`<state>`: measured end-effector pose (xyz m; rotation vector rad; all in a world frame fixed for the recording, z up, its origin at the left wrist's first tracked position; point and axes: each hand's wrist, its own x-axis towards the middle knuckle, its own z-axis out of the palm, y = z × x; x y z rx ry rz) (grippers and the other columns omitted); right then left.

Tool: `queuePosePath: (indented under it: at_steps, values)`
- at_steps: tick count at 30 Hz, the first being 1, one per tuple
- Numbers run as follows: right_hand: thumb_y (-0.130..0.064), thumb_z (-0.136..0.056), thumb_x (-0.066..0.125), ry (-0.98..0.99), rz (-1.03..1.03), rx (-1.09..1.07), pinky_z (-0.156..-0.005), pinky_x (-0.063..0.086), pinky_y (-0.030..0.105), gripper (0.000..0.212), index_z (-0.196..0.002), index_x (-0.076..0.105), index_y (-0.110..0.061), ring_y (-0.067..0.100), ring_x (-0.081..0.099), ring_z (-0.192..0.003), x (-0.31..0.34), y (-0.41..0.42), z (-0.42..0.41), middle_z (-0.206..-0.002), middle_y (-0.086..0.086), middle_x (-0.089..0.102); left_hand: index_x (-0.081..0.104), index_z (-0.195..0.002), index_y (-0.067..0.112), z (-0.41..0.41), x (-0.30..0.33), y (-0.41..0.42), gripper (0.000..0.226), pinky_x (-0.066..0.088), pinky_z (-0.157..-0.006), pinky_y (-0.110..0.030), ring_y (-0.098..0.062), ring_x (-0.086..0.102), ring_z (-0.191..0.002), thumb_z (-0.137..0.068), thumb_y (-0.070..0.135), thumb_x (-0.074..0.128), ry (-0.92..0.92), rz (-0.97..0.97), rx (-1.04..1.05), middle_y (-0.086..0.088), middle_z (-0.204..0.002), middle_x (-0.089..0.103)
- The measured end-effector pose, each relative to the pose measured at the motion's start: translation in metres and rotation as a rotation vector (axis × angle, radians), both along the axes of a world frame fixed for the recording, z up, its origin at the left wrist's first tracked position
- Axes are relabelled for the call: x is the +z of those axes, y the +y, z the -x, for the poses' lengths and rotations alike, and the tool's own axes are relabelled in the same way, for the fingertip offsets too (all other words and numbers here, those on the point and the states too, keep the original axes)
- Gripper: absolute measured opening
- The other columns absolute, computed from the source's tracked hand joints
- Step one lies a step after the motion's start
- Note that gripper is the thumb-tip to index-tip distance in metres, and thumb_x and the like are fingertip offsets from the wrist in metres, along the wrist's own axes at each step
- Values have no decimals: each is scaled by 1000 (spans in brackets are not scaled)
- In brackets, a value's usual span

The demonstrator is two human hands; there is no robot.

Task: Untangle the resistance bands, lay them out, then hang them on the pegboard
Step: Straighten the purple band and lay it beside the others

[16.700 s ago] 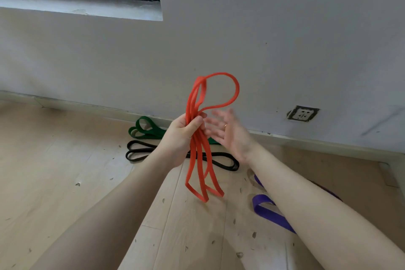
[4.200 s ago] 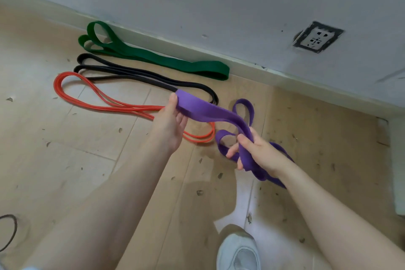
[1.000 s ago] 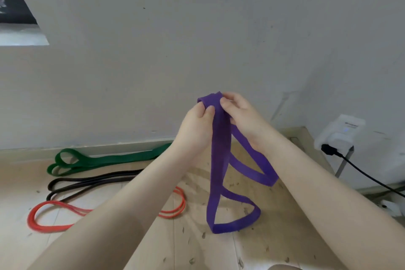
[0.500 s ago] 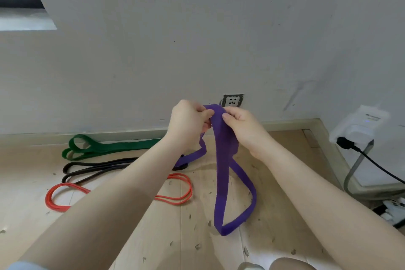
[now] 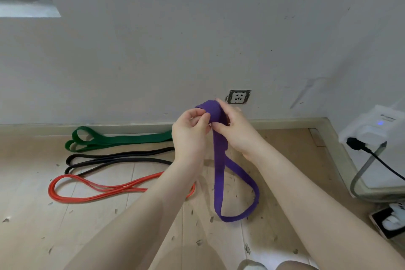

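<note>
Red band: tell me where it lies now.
The red band lies flat on the floor at lower left, just in front of the black band, passing behind the left forearm.

A scuffed white wall (image 5: 197, 39) is met by a pale wood floor (image 5: 32, 215) littered with debris; a socket (image 5: 238, 97) is set low.

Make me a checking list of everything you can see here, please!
Surface: wooden floor, scattered with small bits of debris.
Job's things: purple band held up, its loop hanging down; green band, black band and red band laid out in a row on the floor.
Clutter: small box on the floor at the right.
Grippers: left hand and right hand both pinch the purple band's top.
Cables: black cable plugged into a white device.
Surroundings: white wall with a socket; no pegboard seen.
</note>
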<state>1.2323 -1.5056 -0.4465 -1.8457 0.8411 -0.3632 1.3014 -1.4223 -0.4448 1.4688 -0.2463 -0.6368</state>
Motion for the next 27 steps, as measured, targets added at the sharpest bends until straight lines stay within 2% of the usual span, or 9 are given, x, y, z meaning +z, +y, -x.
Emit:
queuePosePath:
  at_steps: [2, 4, 6, 9, 14, 19, 22, 25, 27]
  values:
    - [-11, -91, 54, -31, -36, 2, -98, 44, 29, 52, -139, 42, -28, 9, 54, -114, -1, 0, 2, -129, 1, 52, 65, -90, 21, 3, -1, 3, 15, 55, -80, -26, -13, 68, -88, -90, 8, 57, 10, 24, -42, -1, -93, 71]
    - [-6, -93, 50, -100, -113, 8, -73, 49, 15, 37, -126, 56, -23, -1, 62, -86, 3, 3, 6, -103, -3, 66, 67, -97, 22, 2, 1, 6, 18, 54, -81, -25, -10, 67, -92, -91, 9, 57, -1, 30, -72, 2, -99, 71]
    - [-6, -93, 52, -127, -113, -17, -63, 49, 12, 30, -116, 63, -23, 2, 62, -75, 6, 2, 9, -94, -4, 69, 67, -103, 20, -3, 7, 8, 19, 55, -79, -22, -3, 67, -86, -91, 9, 57, -10, 36, -129, 3, -99, 71]
    - [-5, -89, 58, -235, -198, -128, -71, 53, 22, 23, -103, 66, -22, 11, 67, -81, 12, -3, 12, -94, 0, 72, 62, -112, 21, -9, 17, 7, 25, 53, -63, -13, 3, 67, -71, -91, 8, 56, 9, 100, -290, 10, -88, 70]
    - [-6, -81, 70, -412, -290, -428, -64, 55, 24, 17, -90, 58, -14, 16, 65, -72, 35, -11, 5, -85, 7, 66, 52, -115, 28, -4, 5, 12, 30, 55, -76, -21, -9, 69, -88, -88, 19, 62, -77, -13, -461, 7, -95, 72]
    - [-7, -81, 70, -447, -264, -473, -58, 52, 21, 22, -84, 49, -14, 14, 60, -65, 50, -19, 3, -77, 5, 57, 64, -90, 28, 2, 11, 12, 20, 51, -69, -11, -1, 67, -80, -87, 9, 62, -236, -33, -506, 9, -86, 72]
    - [-14, -89, 61, -502, -314, -399, -61, 50, 21, 11, -93, 51, -11, 10, 58, -62, 54, -23, 9, -77, 4, 60, 66, -93, 26, 4, 24, 0, 18, 54, -79, -22, -5, 67, -85, -86, 9, 63, -369, 4, -431, 8, -88, 71]
    - [-29, -95, 52, -445, -266, -379, -77, 51, 28, 21, -104, 56, -11, 14, 62, -83, 46, -17, 20, -95, 6, 66, 68, -103, 17, 4, 41, -15, 19, 54, -85, -34, -11, 67, -89, -85, 15, 65, -402, 23, -356, 2, -92, 72]
    - [-32, -96, 48, -386, -150, -396, -78, 50, 25, 20, -103, 59, -17, 8, 63, -87, 41, -8, 27, -98, -1, 67, 69, -104, 14, 2, 52, -24, 20, 54, -86, -40, -14, 68, -88, -84, 18, 65, -393, 7, -344, 0, -91, 73]
